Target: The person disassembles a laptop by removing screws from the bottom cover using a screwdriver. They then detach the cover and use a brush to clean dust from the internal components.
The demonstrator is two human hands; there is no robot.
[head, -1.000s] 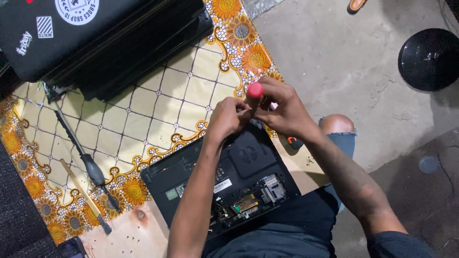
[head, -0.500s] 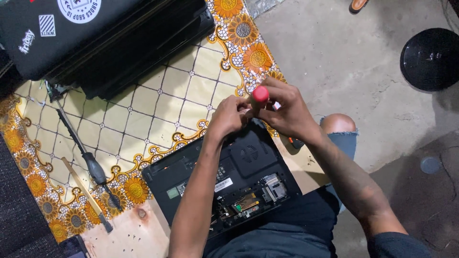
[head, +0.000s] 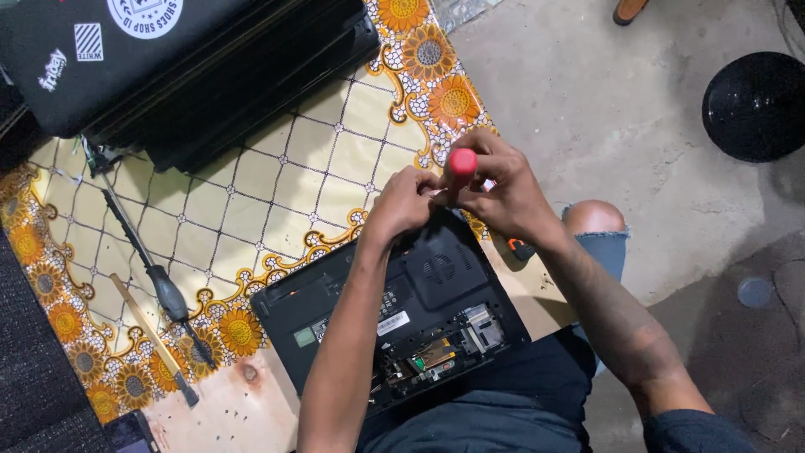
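Both my hands meet over the far edge of the upturned laptop (head: pixel 402 319) on my lap. My right hand (head: pixel 503 197) is curled around a screwdriver (head: pixel 461 164) with a smooth, rounded red handle, fingers closed on it; its shaft is hidden behind my fingers, so I cannot tell where the tip sits. My left hand (head: pixel 402 205) pinches in close at 9 o'clock of that handle, fingertips pressed together just below the red knob. Compared with half a second ago, both hands and the red handle sit in nearly the same spot; the grip has not changed that I can see.

The laptop is matte black plastic, its base facing up, with a round vent grille near the middle and an uncovered bay at 5 o'clock showing metal parts and a green board. It rests partly on a pale wooden board (head: pixel 226 403) with a dark knot.

At 10 o'clock of the laptop lies a glossy tablecloth (head: pixel 277 184) with a cream diamond lattice and an orange sunflower border. On it, at 9 o'clock, lie a long black-handled screwdriver (head: pixel 159 277) and a thin wooden-handled tool (head: pixel 151 335). At 11 o'clock is a stack of closed black laptops (head: pixel 193 75), the top one bearing stickers. Rough grey concrete floor (head: pixel 604 109) spreads at 1 o'clock, with a shiny black round object (head: pixel 755 105) on it.
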